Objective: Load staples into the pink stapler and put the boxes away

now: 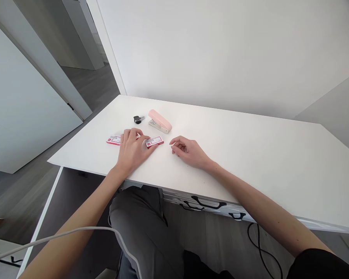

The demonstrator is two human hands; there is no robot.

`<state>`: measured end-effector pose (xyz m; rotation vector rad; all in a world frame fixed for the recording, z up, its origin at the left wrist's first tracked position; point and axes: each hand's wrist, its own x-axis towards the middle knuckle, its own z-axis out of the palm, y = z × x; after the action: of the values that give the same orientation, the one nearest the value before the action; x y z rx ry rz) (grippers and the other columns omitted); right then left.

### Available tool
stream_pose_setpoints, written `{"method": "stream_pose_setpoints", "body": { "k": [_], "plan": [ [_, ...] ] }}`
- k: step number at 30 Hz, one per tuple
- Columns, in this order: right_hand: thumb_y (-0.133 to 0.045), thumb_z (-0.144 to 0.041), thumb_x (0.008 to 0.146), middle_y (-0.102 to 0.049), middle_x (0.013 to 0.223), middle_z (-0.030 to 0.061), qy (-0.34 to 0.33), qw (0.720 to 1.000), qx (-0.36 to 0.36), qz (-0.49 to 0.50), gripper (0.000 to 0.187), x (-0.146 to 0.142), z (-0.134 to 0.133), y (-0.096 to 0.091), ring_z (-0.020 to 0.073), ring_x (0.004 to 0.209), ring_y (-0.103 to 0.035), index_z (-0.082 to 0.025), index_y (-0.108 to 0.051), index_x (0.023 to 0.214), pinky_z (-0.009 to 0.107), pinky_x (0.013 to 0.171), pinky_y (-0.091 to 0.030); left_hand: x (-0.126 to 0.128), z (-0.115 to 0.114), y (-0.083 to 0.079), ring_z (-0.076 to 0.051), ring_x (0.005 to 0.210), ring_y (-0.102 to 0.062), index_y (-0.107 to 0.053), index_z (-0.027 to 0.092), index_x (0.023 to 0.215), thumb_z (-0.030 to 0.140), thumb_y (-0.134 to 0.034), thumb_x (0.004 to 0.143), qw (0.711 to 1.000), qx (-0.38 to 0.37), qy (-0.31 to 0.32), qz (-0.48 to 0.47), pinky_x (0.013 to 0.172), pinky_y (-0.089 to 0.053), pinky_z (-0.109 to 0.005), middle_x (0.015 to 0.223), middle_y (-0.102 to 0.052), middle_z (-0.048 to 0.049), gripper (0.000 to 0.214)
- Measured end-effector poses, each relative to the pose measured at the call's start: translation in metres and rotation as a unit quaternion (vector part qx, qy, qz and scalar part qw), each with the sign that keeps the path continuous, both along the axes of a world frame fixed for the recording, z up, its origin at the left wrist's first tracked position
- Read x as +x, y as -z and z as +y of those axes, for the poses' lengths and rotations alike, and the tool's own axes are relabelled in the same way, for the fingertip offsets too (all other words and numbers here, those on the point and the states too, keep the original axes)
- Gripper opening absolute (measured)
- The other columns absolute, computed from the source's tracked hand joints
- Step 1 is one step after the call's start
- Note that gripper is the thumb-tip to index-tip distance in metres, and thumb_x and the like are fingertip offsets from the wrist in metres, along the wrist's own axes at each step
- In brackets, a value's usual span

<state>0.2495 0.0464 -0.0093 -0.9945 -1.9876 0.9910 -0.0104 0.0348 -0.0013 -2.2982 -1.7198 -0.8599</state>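
My left hand point(133, 149) rests at the left part of the white desk, thumb and index finger closed on the ends of a small red-and-white box point(155, 142), which looks like a staple box. A second box of the same kind point(113, 140) lies flat, partly covered by the other fingers. My right hand point(189, 151) lies on the desk a little right of the gripped box, fingers loosely bent and apart, with nothing visible in them. Behind the boxes is a pink stapler point(160, 121). Left of it sits a black staple remover point(139, 119).
The white desk point(250, 155) meets a wall at the back. Drawers with black handles point(208, 203) are under its front edge. A pale cable point(75, 231) crosses my left forearm; a black cable point(259, 244) hangs below at right.
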Motion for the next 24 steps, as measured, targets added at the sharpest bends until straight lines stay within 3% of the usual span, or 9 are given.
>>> {"method": "stream_pose_setpoints", "body": {
  "k": [7,16,20,22,24],
  "plan": [
    [-0.056,-0.035,0.101,-0.077,0.088,0.0012,0.001,1.0,-0.003,-0.004,0.018,0.0,0.001,0.001,0.0147,0.07,-0.06,-0.024,-0.066,0.112,0.03,0.069,-0.048,0.007,0.024,0.002,-0.049,0.139,-0.041,-0.073,0.018,0.117,0.045,-0.063,0.096,0.994,0.024,-0.106,-0.013,0.112,-0.033,-0.067,0.142,-0.055,-0.0229,0.036],
    [-0.056,-0.033,0.101,-0.077,0.089,0.0015,-0.005,1.0,-0.001,-0.002,0.018,0.0,0.001,0.002,0.0155,0.073,-0.062,-0.024,-0.067,0.112,0.03,0.07,-0.049,0.009,0.027,0.002,-0.05,0.141,-0.041,-0.061,0.017,0.132,0.033,-0.062,0.093,0.991,0.033,-0.13,-0.026,0.111,-0.033,-0.069,0.144,-0.054,-0.0244,0.042],
    [-0.057,-0.032,0.101,-0.077,0.088,0.001,-0.003,1.0,-0.002,0.0,0.017,-0.001,0.001,0.001,0.015,0.072,-0.062,-0.024,-0.068,0.111,0.03,0.071,-0.049,0.015,0.016,-0.003,-0.042,0.127,-0.056,-0.058,0.016,0.13,0.028,-0.055,0.098,0.998,0.011,-0.063,0.003,0.103,-0.045,-0.056,0.138,-0.056,-0.0225,0.034],
    [-0.057,-0.032,0.101,-0.077,0.088,0.0011,-0.004,1.0,-0.001,0.003,0.017,-0.001,0.001,0.001,0.0151,0.073,-0.062,-0.024,-0.068,0.11,0.031,0.072,-0.05,0.022,0.008,-0.005,-0.034,0.111,-0.065,-0.057,0.018,0.127,0.03,-0.051,0.101,0.999,-0.032,-0.003,0.014,0.087,-0.05,-0.045,0.134,-0.059,-0.0191,0.029],
    [-0.057,-0.032,0.1,-0.078,0.088,0.0014,-0.008,1.0,0.001,0.006,0.017,-0.002,0.002,0.0,0.0155,0.074,-0.063,-0.023,-0.069,0.108,0.031,0.073,-0.05,0.029,-0.001,-0.006,-0.027,0.093,-0.068,-0.056,0.021,0.123,0.034,-0.05,0.103,0.996,-0.079,0.035,0.019,0.07,-0.046,-0.037,0.121,-0.065,-0.0132,0.025]
  ]
}}
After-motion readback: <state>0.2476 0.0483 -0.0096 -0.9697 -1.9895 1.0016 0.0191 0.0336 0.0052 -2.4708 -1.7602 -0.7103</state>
